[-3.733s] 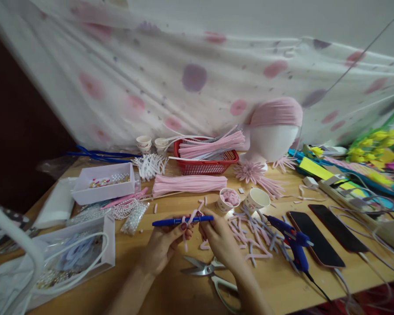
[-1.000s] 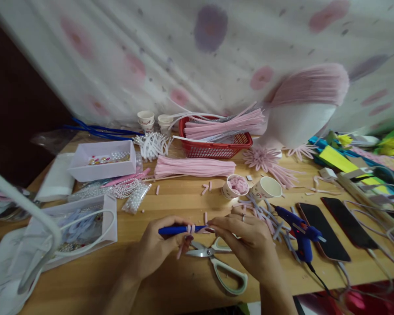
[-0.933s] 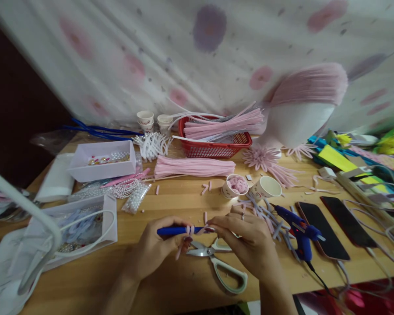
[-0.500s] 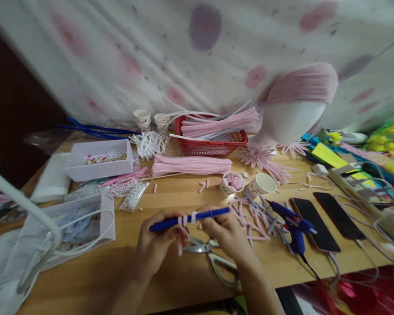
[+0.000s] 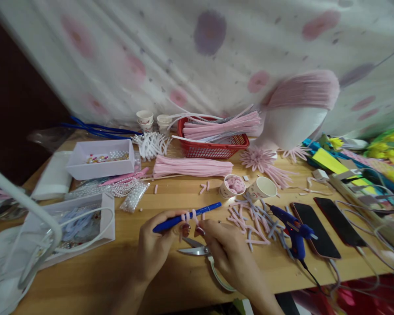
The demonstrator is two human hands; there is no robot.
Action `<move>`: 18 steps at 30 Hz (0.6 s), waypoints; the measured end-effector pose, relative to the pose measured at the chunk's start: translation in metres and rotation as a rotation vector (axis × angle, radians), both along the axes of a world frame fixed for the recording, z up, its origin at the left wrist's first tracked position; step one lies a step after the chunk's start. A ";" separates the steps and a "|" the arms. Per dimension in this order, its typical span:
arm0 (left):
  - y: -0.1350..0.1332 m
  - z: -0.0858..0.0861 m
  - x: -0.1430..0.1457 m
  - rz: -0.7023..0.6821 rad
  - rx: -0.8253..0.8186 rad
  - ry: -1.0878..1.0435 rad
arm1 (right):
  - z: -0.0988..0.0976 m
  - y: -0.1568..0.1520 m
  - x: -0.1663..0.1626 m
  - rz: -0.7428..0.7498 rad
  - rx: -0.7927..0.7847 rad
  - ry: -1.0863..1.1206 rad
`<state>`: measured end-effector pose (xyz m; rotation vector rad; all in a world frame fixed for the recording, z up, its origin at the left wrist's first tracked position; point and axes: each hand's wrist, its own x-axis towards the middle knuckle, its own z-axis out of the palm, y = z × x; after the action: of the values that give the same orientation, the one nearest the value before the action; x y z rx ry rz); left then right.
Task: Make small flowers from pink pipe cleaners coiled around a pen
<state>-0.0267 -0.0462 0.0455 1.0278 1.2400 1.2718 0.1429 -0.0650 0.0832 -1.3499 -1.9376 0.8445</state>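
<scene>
A flower-printed cloth (image 5: 184,65) hangs behind a wooden table (image 5: 92,280).

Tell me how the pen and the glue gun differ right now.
The pen is held up in the left hand, while the glue gun lies on the table. The pen is one straight stick; the glue gun is bent like a pistol. The pen has a pink strip wound around it, whereas the glue gun trails a dark cord. Both are mainly blue.
</scene>
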 end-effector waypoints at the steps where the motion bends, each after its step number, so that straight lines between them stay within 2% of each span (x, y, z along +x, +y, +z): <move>1: 0.001 -0.001 -0.001 -0.031 -0.025 -0.046 | -0.001 -0.001 -0.002 -0.035 -0.054 0.079; 5: 0.003 -0.005 -0.001 -0.115 -0.075 -0.185 | -0.014 0.001 -0.013 -0.253 -0.233 0.377; 9: 0.002 -0.006 0.002 -0.117 -0.098 -0.261 | -0.025 0.005 -0.022 -0.414 -0.210 0.608; 14: 0.001 -0.004 0.004 -0.128 -0.080 -0.224 | -0.029 0.008 -0.027 -0.456 -0.239 0.774; 18: 0.001 0.000 0.003 -0.139 -0.043 -0.102 | -0.024 0.008 -0.028 -0.426 -0.261 0.735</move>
<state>-0.0232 -0.0449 0.0456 0.9884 1.0951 1.1711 0.1149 -0.0567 0.0589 -1.2789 -0.9645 1.1844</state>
